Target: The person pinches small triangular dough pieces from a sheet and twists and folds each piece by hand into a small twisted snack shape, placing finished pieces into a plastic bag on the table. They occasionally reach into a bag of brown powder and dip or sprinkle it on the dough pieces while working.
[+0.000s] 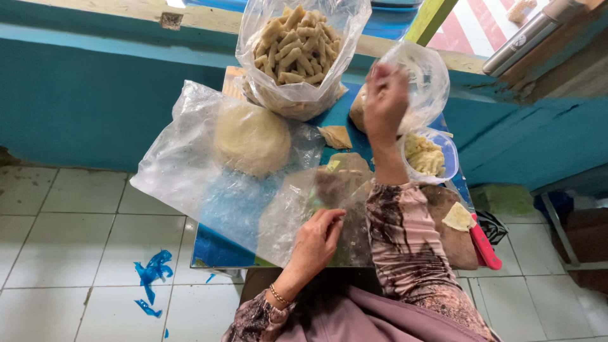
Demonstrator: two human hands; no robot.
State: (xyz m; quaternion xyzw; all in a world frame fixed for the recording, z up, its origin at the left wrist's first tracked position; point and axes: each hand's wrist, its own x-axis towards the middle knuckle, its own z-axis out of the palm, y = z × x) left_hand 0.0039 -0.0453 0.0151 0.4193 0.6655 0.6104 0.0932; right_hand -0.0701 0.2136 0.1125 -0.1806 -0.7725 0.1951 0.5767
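The right hand (pixel 384 101) is raised over the far side of the blue surface (pixel 218 250), its grip closed on the gathered mouth of a small clear plastic bag (pixel 423 79) that holds a pale lump, seemingly dough, though the film blurs it. The left hand (pixel 316 237) lies nearer the body, fingers curled and pressing lightly on a sheet of clear plastic (pixel 297 209) spread on the surface; its grip is narrow and rests on the sheet rather than enclosing it. The bag looks thin, light and limp, and probably slippery where it is greasy, so the crumpled neck inside the right grip seems the soundest hold; a pinch lower down would likely squash the soft contents. Just below that grip sits a small round bowl (pixel 448 152) of yellowish filling, and to its left stands a large open bag of fried sticks (pixel 297 47), likely brittle and best lifted from underneath. Farther left of the left grip a flattened disc of dough (pixel 252 136) lies under a second plastic sheet (pixel 183 158); it appears soft and easily torn. A small yellow dough scrap (pixel 457 216) lies to the right of the forearm.
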